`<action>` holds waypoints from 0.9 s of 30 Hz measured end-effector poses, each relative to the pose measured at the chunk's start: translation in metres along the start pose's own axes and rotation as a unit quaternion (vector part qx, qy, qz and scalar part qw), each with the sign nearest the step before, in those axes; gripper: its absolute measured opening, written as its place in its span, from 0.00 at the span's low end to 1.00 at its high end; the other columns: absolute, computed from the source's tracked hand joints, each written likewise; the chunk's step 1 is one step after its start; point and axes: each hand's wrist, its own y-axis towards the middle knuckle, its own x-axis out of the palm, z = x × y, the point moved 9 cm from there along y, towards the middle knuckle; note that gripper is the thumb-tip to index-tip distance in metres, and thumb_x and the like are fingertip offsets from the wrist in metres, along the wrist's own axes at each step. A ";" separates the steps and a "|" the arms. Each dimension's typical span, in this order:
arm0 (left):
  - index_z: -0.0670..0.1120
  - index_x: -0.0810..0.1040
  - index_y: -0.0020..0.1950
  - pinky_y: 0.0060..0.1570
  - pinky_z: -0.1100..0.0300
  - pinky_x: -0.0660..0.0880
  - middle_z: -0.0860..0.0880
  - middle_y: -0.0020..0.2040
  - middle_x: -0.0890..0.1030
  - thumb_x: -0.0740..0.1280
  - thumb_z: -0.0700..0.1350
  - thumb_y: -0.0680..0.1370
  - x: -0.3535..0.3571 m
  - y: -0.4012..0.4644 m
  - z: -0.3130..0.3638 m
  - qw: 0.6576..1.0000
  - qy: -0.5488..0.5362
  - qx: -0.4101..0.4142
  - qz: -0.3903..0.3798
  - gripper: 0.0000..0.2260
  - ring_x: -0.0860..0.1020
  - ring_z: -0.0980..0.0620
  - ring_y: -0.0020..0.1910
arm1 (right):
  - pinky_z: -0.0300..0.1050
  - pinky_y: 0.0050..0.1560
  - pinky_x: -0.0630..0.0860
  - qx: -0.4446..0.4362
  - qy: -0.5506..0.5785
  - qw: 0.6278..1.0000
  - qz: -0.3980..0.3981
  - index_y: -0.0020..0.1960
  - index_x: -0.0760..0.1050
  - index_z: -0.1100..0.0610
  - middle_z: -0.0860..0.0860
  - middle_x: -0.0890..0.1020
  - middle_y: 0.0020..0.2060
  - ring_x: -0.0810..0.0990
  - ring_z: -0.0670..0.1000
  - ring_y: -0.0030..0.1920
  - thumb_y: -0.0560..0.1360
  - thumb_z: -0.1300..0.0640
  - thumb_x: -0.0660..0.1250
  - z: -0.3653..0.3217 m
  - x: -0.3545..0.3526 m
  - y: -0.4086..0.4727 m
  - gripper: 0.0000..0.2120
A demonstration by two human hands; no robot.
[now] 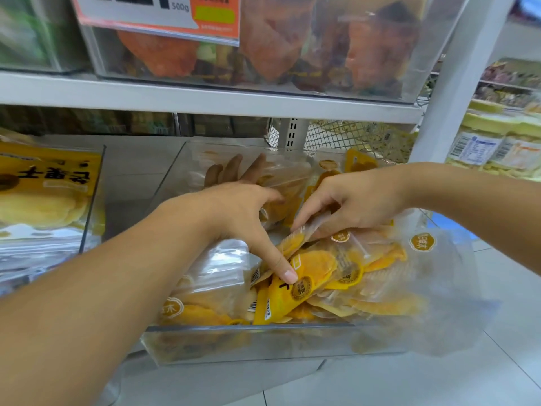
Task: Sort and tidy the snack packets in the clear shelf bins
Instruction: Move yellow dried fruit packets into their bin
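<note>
Shop shelf bin, left hand thumb on mango packet

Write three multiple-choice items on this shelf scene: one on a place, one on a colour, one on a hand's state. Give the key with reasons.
1. Where are both hands working?
A. in the clear bin on the lower shelf
B. in the bin on the upper shelf
C. on the floor

2. What is the main colour of the packets in that bin?
A. green
B. yellow
C. blue

3. What is the right hand doing?
A. hanging idle
B. resting flat on the shelf
C. pinching a packet

Key: 1 A, the left hand and right hand reach into the clear bin under the upper shelf. 2 B, the packets show yellow. 3 C, its fingers close on a clear packet edge.
</note>
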 end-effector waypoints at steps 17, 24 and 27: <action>0.56 0.84 0.40 0.54 0.70 0.69 0.66 0.41 0.77 0.76 0.47 0.74 -0.025 0.009 -0.010 0.982 -0.080 -0.009 0.170 0.05 0.76 0.58 0.54 | 0.62 0.74 0.63 -0.011 0.270 0.941 -0.202 0.76 0.66 0.59 0.58 0.72 0.72 0.70 0.62 0.72 0.67 0.35 0.74 0.003 0.001 -0.013 0.46; 0.55 0.80 0.34 0.71 0.45 0.65 0.70 0.43 0.71 0.74 0.43 0.73 -0.025 0.009 -0.013 0.982 -0.049 -0.033 0.177 0.11 0.69 0.45 0.71 | 0.67 0.64 0.74 0.032 0.121 0.989 -0.080 0.72 0.70 0.49 0.48 0.81 0.63 0.80 0.55 0.64 0.74 0.61 0.73 0.012 -0.020 -0.016 0.29; 0.52 0.82 0.38 0.69 0.40 0.68 0.68 0.36 0.66 0.70 0.37 0.71 -0.026 0.006 -0.009 0.984 -0.038 -0.028 0.171 0.09 0.72 0.41 0.67 | 0.50 0.48 0.82 0.043 0.066 0.997 0.000 0.64 0.78 0.55 0.48 0.86 0.46 0.85 0.49 0.48 0.79 0.60 0.68 0.007 -0.029 -0.008 0.13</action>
